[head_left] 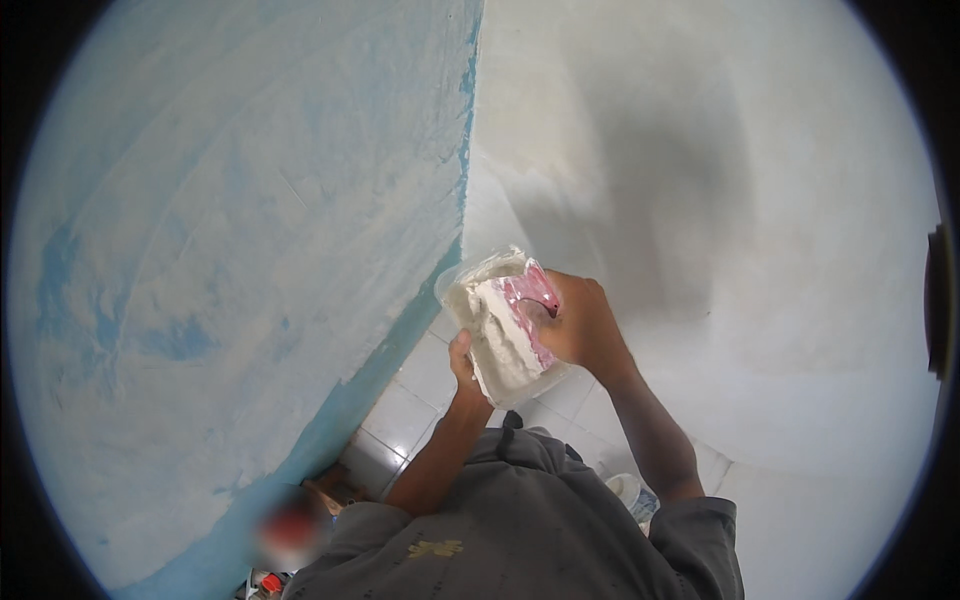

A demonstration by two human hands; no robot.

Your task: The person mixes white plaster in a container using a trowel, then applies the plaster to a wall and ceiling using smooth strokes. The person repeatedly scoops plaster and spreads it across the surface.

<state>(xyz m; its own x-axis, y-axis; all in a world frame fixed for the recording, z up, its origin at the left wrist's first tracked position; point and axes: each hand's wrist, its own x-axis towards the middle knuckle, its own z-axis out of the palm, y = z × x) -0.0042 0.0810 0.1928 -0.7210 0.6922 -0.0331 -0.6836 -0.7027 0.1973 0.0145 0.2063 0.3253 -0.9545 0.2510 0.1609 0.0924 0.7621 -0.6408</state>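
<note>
A clear plastic tub [478,378] of thick white putty [484,312] is tilted in front of my body. My left hand [466,366] grips it from the near left side, with the thumb up along the wall and the other fingers hidden under it. Closed round a pink putty scraper [535,292], my right hand [580,318] holds it over the tub's right side. White putty coats the scraper's edge, which lies against the putty in the tub. Part of the scraper is hidden by my fingers.
To the left stands a wall [270,220] with light-blue patches under a whitish coat. A white wall [820,200] meets it at the corner. White floor tiles [400,415] lie below. A pale bucket [628,490] is by my right elbow; red-topped items [270,582] sit lower left.
</note>
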